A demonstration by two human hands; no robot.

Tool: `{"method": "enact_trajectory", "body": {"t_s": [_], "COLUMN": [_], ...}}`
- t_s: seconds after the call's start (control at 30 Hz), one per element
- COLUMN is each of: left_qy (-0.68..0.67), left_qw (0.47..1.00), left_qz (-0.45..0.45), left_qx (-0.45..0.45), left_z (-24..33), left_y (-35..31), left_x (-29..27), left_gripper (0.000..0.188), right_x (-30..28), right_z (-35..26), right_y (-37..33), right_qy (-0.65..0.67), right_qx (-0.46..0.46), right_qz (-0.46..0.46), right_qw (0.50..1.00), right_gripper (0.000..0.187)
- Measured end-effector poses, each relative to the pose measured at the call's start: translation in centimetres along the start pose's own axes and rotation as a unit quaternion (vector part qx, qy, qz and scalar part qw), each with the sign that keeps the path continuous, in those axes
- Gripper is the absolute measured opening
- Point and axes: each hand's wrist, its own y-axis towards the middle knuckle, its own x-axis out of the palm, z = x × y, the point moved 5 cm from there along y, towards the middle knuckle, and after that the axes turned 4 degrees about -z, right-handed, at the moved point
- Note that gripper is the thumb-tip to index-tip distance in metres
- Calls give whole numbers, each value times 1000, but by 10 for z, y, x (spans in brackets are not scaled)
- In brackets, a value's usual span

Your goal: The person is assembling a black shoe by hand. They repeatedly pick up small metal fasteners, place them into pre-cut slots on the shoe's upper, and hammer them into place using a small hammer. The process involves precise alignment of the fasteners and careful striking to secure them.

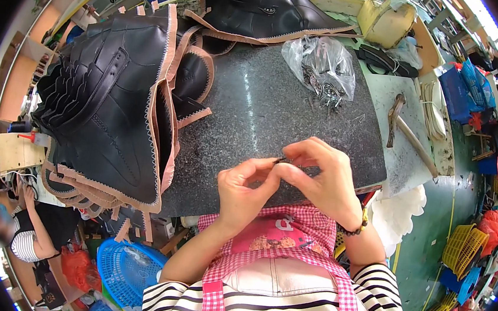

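Facing inward, left hand (241, 185) and right hand (325, 173) meet; fingers (301, 149) pinch a dark piece (280, 160).

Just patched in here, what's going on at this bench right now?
A person pinches a small dark piece between the left hand and right hand, over the near part of the black tabletop; it's too small to identify. Black leather pieces are piled to the left, a clear bag with metal bits lies farther back, and a hammer rests to the right.
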Motion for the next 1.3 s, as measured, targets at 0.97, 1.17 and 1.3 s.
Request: {"method": "enact_trajectory", "body": {"t_s": [0.97,1.17,1.3], "left_qy": [484,885,825], "left_qw": [828,443,555], "left_qz": [-125,122,71], "left_qx": [255,71,78], "left_z": [103,157,145], "left_y": [4,110,123], "left_x": [-22,-155,-177], "left_gripper": [31,50,32], "right_x": [11,1,3], "right_z": [51,38,46], "right_y": [9,10,8], "right_qy": [415,375,369], "right_qx": [170,65,44], "right_qz": [-161,-142,-151], "right_qw": [879,914,916], "right_gripper": [11,18,18]}}
